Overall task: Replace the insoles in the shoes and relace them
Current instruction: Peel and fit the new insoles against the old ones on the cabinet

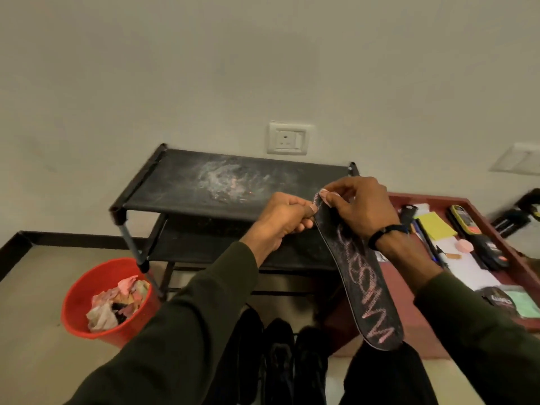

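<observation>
Insole (363, 276), dark with worn pink lettering along its length, hangs in the air in front of the person, its narrow end up between both hands and its broad end dangling down toward the floor. Right hand (361, 206) pinches that upper tip from above, fingers curled over it and thumb meeting them, a dark band around the wrist. Left hand (282, 220) is closed in a loose fist just beside it, its thumb and forefinger nipping the same top edge from the other side. Both arms wear dark green sleeves (187, 323). Directly below the hands, on the pale floor, stand black shoes (280, 355) close together, toes toward the wall; their openings are too dark to see into. Behind the insole stands a low black shoe rack (204, 182), its top shelf smeared with a whitish, dusty patch near the middle and its back edge against the wall. By the rack's left front leg sits a red bucket (79, 302) with crumpled rags and scraps piled inside. To the right of the rack, a red-rimmed tray (496, 226) holds pens, a yellow sticky pad, papers and a small pink round thing. On the wall above the rack's back edge is a white socket plate (287, 138).
</observation>
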A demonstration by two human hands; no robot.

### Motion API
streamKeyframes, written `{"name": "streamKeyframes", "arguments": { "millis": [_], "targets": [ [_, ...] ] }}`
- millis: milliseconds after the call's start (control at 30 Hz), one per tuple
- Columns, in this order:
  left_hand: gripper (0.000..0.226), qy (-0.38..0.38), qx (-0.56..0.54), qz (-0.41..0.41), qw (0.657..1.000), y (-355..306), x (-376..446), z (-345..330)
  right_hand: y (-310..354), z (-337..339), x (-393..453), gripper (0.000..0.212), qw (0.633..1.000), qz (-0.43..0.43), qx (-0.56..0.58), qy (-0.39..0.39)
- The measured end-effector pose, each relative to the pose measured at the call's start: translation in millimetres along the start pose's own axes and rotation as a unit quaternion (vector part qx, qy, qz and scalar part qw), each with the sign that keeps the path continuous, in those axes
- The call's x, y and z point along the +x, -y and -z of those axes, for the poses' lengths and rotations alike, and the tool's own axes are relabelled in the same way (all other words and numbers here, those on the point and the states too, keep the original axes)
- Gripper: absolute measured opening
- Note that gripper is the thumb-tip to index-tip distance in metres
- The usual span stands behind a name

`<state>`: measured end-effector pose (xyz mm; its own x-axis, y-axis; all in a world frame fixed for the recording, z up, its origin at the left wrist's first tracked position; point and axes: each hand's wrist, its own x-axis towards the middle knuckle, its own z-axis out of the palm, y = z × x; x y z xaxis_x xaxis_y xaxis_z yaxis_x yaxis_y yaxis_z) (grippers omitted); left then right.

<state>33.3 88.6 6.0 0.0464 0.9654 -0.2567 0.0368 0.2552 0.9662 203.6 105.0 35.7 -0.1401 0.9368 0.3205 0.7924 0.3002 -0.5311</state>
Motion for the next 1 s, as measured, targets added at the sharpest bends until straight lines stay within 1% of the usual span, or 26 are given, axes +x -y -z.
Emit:
{"name": "streamKeyframes", "arguments": {
  "millis": [67, 133, 200, 300, 400, 467, 533, 633, 767, 833, 867, 900, 1000],
  "targets": [
    [0.008, 0.023, 0.003, 0.006, 1.000, 8, -4, -47, -33, 32, -22, 0.014, 1.000, -0.022, -0.013, -0.003],
    [0.012, 0.037, 0.008, 0.010, 0.999, 23, -9, -98, -68, 55, -48, 0.013, 0.998, -0.052, -0.030, -0.011],
    [0.017, 0.050, 0.017, 0.012, 0.999, 41, -14, -152, -110, 71, -74, 0.013, 0.994, -0.104, -0.035, -0.021],
    [0.022, 0.066, 0.030, 0.026, 0.997, 64, -17, -216, -173, 83, -107, 0.014, 0.983, -0.179, -0.014, -0.031],
    [0.031, 0.084, 0.094, 0.040, 0.991, 90, -7, -263, -229, 79, -132, 0.015, 0.966, -0.252, 0.018, -0.045],
    [0.032, 0.085, 0.139, 0.046, 0.986, 102, 10, -277, -254, 69, -137, 0.016, 0.955, -0.288, 0.044, -0.055],
    [0.029, 0.089, 0.184, 0.047, 0.978, 111, 36, -284, -275, 56, -133, 0.018, 0.947, -0.308, 0.066, -0.063],
    [0.023, 0.090, 0.230, 0.053, 0.968, 119, 82, -286, -298, 34, -111, 0.019, 0.944, -0.314, 0.082, -0.059],
    [0.018, 0.053, 0.276, 0.043, 0.959, 125, 133, -289, -320, 6, -72, 0.019, 0.950, -0.302, 0.054, -0.063],
    [0.020, 0.057, 0.317, 0.011, 0.947, 126, 143, -288, -325, -2, -59, 0.019, 0.956, -0.281, 0.034, -0.073],
    [0.020, 0.062, 0.352, -0.024, 0.934, 125, 142, -286, -327, -5, -54, 0.018, 0.960, -0.268, 0.020, -0.074],
    [0.019, 0.066, 0.395, -0.071, 0.914, 125, 136, -283, -329, -7, -51, 0.017, 0.964, -0.257, 0.002, -0.071],
    [0.020, 0.099, 0.496, -0.221, 0.834, 132, 108, -267, -332, -13, -51, 0.017, 0.969, -0.227, -0.090, -0.042]
  ]
}}
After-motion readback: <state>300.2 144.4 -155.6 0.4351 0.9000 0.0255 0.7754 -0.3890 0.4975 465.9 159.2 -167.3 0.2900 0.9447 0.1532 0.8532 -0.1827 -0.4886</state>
